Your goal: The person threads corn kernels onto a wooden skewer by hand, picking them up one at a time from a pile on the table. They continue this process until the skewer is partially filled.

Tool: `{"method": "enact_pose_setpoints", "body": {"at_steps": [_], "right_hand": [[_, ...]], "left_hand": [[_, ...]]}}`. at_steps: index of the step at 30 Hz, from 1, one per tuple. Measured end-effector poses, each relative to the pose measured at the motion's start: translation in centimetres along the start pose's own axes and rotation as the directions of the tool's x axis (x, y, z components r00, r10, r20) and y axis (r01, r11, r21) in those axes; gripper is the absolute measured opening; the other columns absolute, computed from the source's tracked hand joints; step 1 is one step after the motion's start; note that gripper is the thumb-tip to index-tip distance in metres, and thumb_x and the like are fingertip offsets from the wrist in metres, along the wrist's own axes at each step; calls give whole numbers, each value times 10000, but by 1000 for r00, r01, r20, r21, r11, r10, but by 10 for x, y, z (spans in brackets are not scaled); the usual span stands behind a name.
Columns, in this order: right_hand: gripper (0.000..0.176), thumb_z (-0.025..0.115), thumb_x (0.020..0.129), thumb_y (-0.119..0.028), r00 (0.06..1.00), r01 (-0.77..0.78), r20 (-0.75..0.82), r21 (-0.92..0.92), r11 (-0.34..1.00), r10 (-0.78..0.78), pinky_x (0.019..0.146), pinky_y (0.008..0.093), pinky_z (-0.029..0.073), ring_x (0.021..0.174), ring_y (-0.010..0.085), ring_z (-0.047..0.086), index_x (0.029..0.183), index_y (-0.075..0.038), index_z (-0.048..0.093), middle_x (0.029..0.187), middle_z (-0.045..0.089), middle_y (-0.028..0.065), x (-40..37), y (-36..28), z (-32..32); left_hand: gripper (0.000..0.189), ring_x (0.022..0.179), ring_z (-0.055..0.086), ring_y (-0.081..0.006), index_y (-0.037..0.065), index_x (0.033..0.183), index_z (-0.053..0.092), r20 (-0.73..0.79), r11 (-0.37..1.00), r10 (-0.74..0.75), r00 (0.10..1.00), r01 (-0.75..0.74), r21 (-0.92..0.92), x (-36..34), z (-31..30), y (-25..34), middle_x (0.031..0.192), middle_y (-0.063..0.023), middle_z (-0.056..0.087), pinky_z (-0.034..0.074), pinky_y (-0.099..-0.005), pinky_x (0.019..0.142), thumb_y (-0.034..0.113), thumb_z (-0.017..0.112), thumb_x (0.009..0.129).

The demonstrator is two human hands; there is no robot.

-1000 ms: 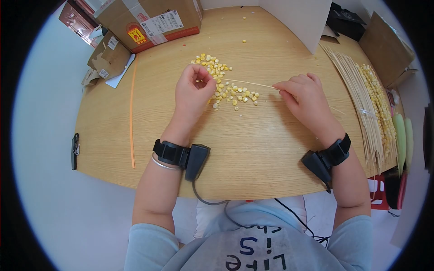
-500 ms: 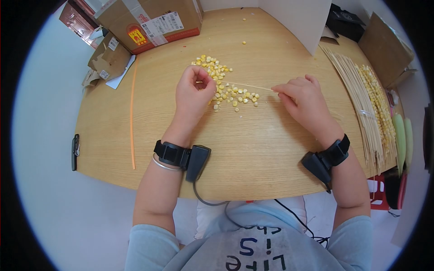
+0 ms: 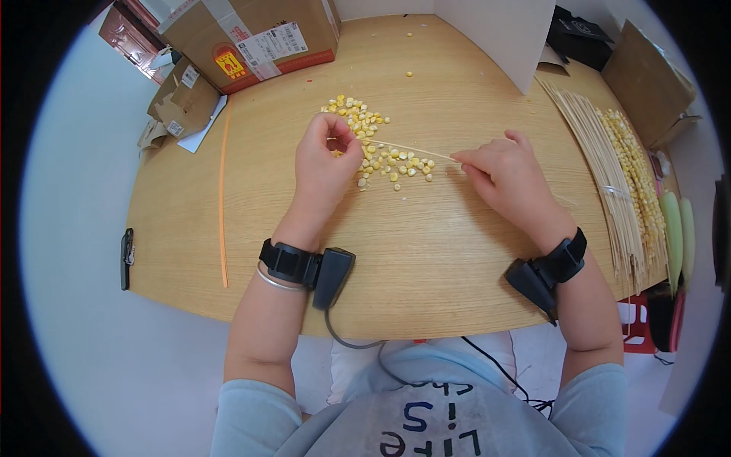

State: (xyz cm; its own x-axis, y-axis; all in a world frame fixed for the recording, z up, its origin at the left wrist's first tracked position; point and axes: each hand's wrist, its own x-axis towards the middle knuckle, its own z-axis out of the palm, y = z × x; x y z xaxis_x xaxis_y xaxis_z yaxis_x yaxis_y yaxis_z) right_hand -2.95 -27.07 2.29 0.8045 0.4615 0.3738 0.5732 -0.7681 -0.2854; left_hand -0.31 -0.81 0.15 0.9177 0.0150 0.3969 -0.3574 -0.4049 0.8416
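Pinching stick (image 3: pixel 415 149), right hand (image 3: pixel 502 171) nearly closed; left hand (image 3: pixel 321 166) curled, hold unclear.

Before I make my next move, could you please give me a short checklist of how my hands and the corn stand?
1. Right hand grips the thin, pale wooden skewer: ok, pinched at one end.
2. Skewer directed at the left hand: ok.
3. Kernel between the left fingertips: cannot tell, the fingers hide it.
4. Loose yellow-and-white corn kernels near the left hand: ok.
5. Loose kernels gathered in one tidy heap: not ok, they are scattered.
6. Long, pale bundled sticks apart from the right hand: ok, over at the table's right side.
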Motion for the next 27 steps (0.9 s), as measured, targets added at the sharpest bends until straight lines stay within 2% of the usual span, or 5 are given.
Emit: {"method": "enact_pose_setpoints", "body": {"at_steps": [27], "right_hand": [[173, 573, 836, -136, 999, 12, 39, 14, 1000, -13, 974, 491, 344, 820, 224, 617, 960, -129, 692, 795, 656, 76, -1, -1, 2]], "left_hand": [[239, 765, 518, -84, 53, 895, 445, -59, 999, 14, 998, -12, 33, -1, 1, -2, 831, -12, 511, 455, -220, 706, -36, 625, 764]]}}
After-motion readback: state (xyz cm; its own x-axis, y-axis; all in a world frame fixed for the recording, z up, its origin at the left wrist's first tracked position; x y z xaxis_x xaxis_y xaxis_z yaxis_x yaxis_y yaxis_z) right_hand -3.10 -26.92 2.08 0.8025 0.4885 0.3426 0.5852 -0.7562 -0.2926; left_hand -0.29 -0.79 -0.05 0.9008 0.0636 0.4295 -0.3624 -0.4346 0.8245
